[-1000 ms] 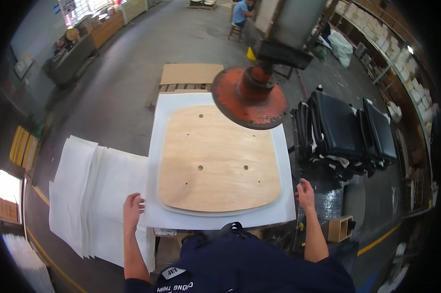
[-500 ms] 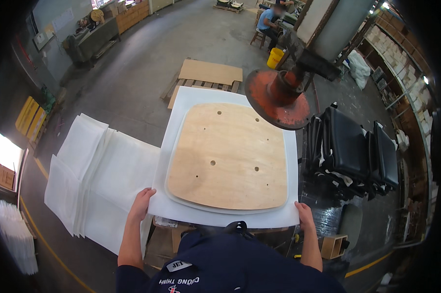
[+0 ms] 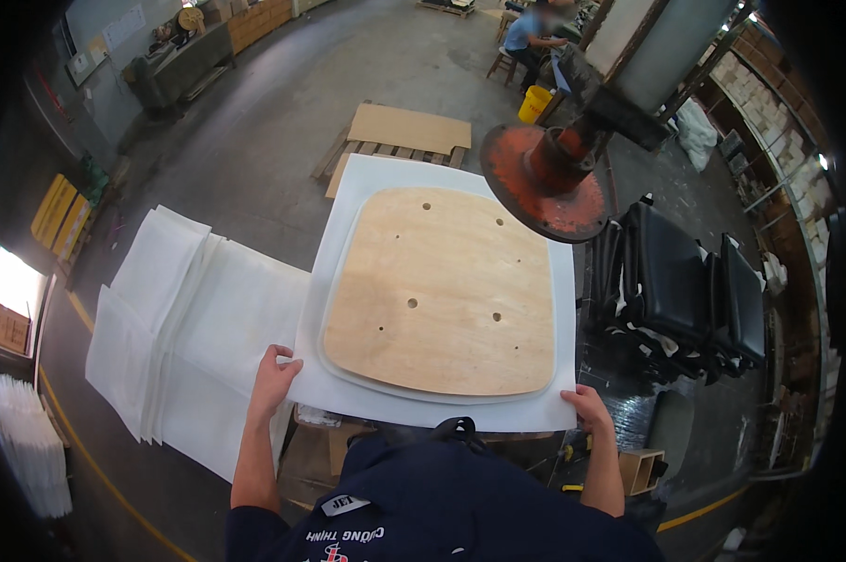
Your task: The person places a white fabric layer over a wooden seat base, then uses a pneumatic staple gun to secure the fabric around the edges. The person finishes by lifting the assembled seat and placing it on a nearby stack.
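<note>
A pale plywood panel [image 3: 442,281] with rounded corners and several drilled holes lies flat in front of me. Under it shows the edge of a white layer of similar outline, and below that a larger white sheet [image 3: 385,401]. My left hand [image 3: 273,379] is beside the sheet's near left corner, its thumb and forefinger parted with nothing visible between them. At the near right corner, my right hand [image 3: 589,409] pinches the sheet's edge, thumb on top. The undersides of the sheet and of my right fingers are hidden.
An orange-red round metal plate [image 3: 549,183] on a machine column overhangs the panel's far right corner. White sheets [image 3: 226,318] are stacked at left, black upholstered pads [image 3: 667,272] at right. Beyond are a pallet with brown board [image 3: 409,126], a yellow bucket [image 3: 534,105] and a seated person [image 3: 526,42].
My left thumb and forefinger have parted at the sheet's left corner. My right hand still grips the right corner. The whole view has shifted slightly; the panel lies the same on the sheet.
</note>
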{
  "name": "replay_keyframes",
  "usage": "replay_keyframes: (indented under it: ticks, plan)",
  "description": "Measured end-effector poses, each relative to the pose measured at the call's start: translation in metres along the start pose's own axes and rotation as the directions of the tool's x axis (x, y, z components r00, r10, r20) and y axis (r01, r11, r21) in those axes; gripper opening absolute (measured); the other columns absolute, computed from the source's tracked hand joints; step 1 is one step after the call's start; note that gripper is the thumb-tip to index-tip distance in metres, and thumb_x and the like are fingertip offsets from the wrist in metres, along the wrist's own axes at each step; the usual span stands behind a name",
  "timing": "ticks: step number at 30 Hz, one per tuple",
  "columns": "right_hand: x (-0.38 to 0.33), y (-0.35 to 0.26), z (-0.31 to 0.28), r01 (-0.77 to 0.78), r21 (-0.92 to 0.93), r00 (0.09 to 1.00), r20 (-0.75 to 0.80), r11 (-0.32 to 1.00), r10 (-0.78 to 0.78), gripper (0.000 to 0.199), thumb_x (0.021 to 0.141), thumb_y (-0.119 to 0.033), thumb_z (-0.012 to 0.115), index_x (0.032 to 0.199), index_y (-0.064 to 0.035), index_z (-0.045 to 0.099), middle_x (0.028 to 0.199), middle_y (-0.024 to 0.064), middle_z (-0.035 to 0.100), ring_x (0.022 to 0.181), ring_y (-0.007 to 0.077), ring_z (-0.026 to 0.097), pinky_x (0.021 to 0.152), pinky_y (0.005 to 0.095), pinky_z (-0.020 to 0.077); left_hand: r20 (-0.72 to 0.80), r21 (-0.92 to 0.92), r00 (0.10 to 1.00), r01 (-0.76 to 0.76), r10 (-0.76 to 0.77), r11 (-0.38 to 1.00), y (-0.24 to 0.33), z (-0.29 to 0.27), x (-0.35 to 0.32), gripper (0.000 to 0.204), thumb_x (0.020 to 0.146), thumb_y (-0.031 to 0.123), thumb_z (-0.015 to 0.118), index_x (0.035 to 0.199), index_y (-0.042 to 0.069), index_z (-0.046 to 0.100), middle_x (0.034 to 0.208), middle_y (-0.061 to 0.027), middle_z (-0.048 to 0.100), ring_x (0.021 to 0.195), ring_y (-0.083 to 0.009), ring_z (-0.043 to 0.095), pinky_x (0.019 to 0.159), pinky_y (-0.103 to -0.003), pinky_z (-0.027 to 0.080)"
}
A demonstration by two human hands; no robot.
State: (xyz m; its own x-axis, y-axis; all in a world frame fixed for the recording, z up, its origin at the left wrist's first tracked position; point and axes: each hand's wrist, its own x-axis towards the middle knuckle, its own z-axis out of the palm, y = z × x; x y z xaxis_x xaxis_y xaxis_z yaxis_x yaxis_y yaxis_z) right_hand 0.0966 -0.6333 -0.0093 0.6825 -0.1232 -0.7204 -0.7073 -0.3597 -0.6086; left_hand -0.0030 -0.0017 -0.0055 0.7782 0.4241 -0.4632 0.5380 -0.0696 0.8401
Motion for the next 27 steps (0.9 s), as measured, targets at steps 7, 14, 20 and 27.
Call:
replay_keyframes:
  ticks: [7,14,20,27]
  plan:
    - [-0.003,0.018,0.002,0.059,0.09,0.997,0.034,0.994,-0.062,0.037,0.092,-0.008,0.071,0.127,0.0038,0.061,0.111,0.0121,0.071,0.095,0.0204,0.07,0.081,0.0351,0.058,0.113,-0.026,0.991,0.077,-0.073,0.997,-0.01,-0.016,-0.006,0.049,0.094,0.015,0.07,0.136,-0.006,0.054,0.094,-0.0143,0.074,0.08,-0.0152,0.068,0.071,-0.029,0.052]
    - [-0.019,0.009,0.005,0.099,0.031,0.992,0.07,0.995,-0.101,0.038,0.093,-0.01,0.073,0.127,0.0031,0.062,0.113,0.0121,0.071,0.096,0.0206,0.069,0.084,0.0358,0.0583,0.158,-0.076,0.986,0.072,-0.059,0.994,-0.016,-0.012,-0.003,0.043,0.096,0.013,0.067,0.13,-0.009,0.056,0.099,-0.0149,0.075,0.088,-0.0168,0.07,0.08,-0.031,0.054]
    - [-0.016,0.008,-0.001,-0.062,0.164,0.992,0.116,0.984,0.043,0.034,0.092,-0.012,0.071,0.122,0.0007,0.065,0.11,0.0114,0.072,0.092,0.0213,0.071,0.08,0.0374,0.0597,0.195,-0.438,0.979,0.143,-0.061,0.888,-0.031,0.008,0.004,0.026,0.097,0.01,0.062,0.118,-0.005,0.058,0.102,-0.0108,0.07,0.089,-0.0168,0.068,0.084,-0.031,0.054]
    - [-0.019,0.001,0.008,-0.072,0.577,0.988,0.152,0.813,-0.02,0.043,0.087,-0.01,0.067,0.128,-0.0015,0.059,0.113,0.0106,0.07,0.099,0.026,0.07,0.084,0.0475,0.0586,0.105,-0.564,0.993,0.103,-0.053,0.819,-0.036,0.006,0.004,0.021,0.096,0.004,0.059,0.116,0.001,0.054,0.104,-0.0119,0.068,0.093,-0.0208,0.069,0.085,-0.037,0.059]
